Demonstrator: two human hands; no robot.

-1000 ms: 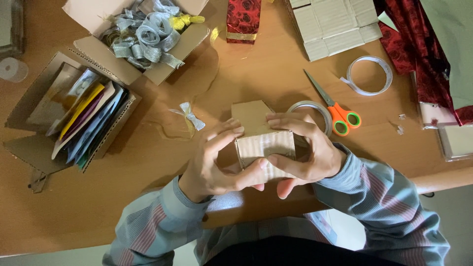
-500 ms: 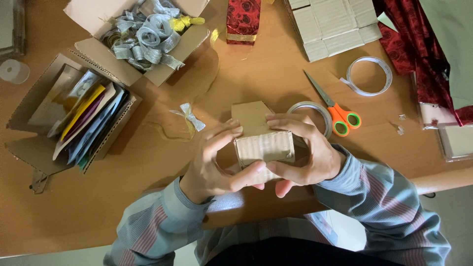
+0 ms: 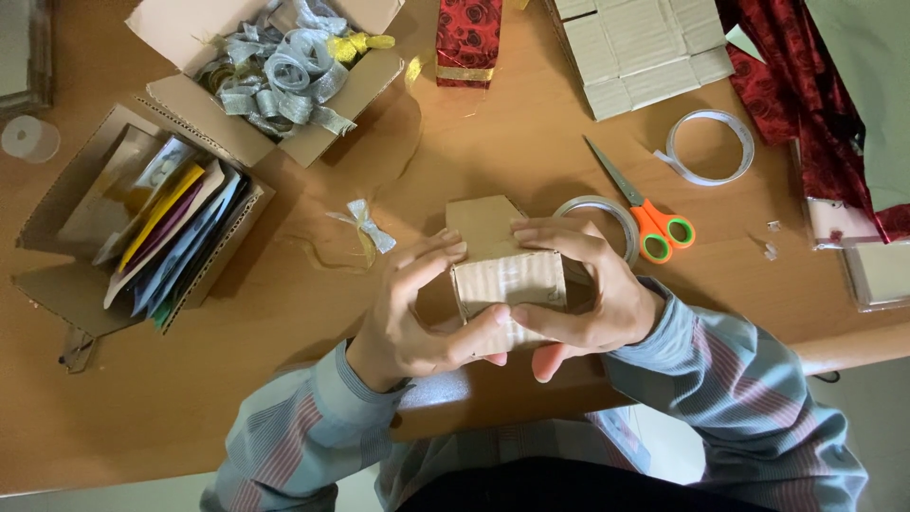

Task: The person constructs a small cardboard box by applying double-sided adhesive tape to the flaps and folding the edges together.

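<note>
Both of my hands grip a small brown cardboard box [image 3: 502, 275] just above the near edge of the wooden table [image 3: 493, 133]. My left hand [image 3: 417, 313] wraps its left side, thumb pressed along the lower front. My right hand [image 3: 588, 294] covers the right side, fingers laid over the top edge. One flap of the box stands open toward the far side. A roll of clear tape [image 3: 607, 218] lies right behind my right hand. A small silver bow [image 3: 365, 226] rests on the table left of the box.
Orange-handled scissors [image 3: 645, 213] lie at the right, with a loop of white ribbon [image 3: 711, 147] beyond them. Open cartons hold silver ribbons [image 3: 275, 66] and coloured paper sheets [image 3: 161, 237]. A red wrapped box [image 3: 467, 38], flat folded cardboard [image 3: 645, 47] and red wrapping paper [image 3: 806, 104] sit farther back.
My fingers have shifted slightly on the cardboard box, and the box has turned a little in my hands. Everything else on the table is where it was.
</note>
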